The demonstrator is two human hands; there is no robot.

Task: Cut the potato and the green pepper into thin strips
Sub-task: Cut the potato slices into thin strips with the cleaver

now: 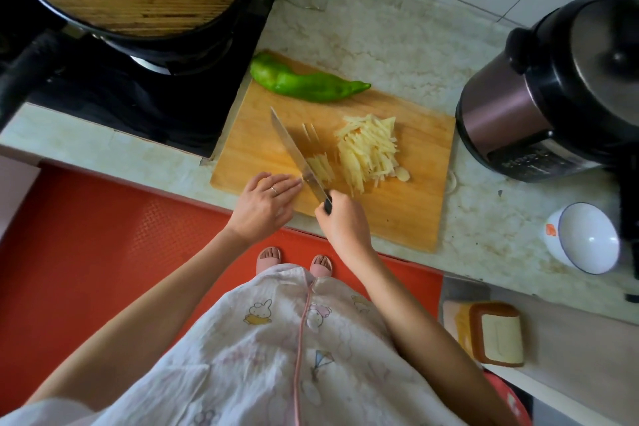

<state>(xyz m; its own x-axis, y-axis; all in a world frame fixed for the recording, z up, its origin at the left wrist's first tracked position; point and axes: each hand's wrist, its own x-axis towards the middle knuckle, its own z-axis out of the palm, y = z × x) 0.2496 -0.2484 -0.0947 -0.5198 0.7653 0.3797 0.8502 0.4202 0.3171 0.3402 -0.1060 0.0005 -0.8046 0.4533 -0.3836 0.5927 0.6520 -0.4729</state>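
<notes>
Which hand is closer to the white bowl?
Right. The right hand holds the knife, with the white bowl off to its right; the left hand rests past the blade, farther left.

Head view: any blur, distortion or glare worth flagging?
Head view: fisheye bending curves the countertop; the pressure cooker smears at the right border; knife and potato strips look fairly sharp; soft light, a knife shadow on the cutting board, no harsh glare.

Soft daylight, wide-angle edge distortion
</notes>
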